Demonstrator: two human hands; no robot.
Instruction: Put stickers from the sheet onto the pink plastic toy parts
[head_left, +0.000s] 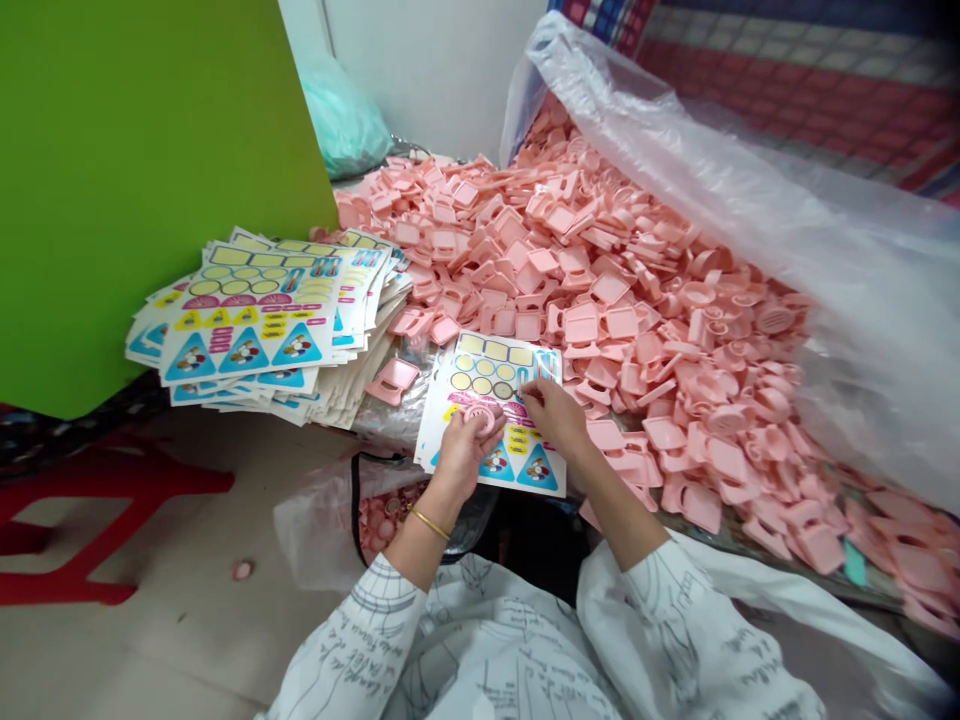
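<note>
My left hand is closed around a small round pink plastic piece with slots in it. Beneath both hands lies a sticker sheet printed with yellow circles, pink shapes and blue triangles; more sheets seem to lie under it. Over the sheet's right side my right hand is closed in a pinch near the row of yellow circles. Whatever is between its fingertips is too small to make out. A loose pink plastic piece rests just left of the sheet.
A tall pile of pink plastic pieces spreads behind and right, beside a translucent plastic sack. Stacked sticker sheets stand left, against a green panel. Below are an open bag of pink pieces and a red stool.
</note>
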